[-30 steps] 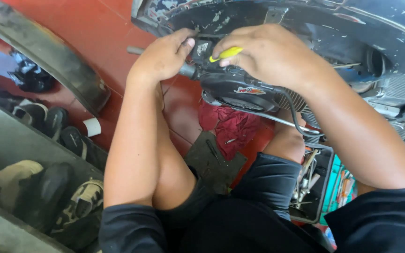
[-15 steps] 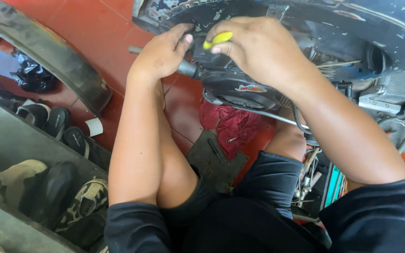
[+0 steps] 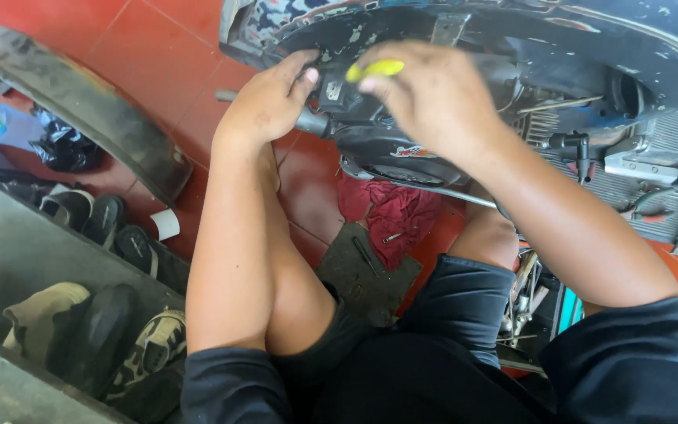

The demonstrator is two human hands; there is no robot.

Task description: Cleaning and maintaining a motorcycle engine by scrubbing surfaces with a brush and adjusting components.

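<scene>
Engine cover [image 3: 402,149] – glossy blk plastic; rag [image 3: 398,216] – red cloth.

A crumpled red rag [image 3: 396,213] lies on the red tiled floor [image 3: 143,55], shoes [image 3: 96,220] lined along a shelf.

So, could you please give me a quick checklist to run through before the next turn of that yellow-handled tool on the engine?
1. Right hand grips the yellow-handled tool: ok.
2. Left hand steadies the dark engine casing: ok.
3. Tool tip seated on its fastener: cannot tell, hidden behind the fingers.
4. Red rag lies on the floor below the engine: ok.
5. Small loose metal part stays on the rag: ok.
6. Tool tray beside the right knee is within reach: ok.
</scene>
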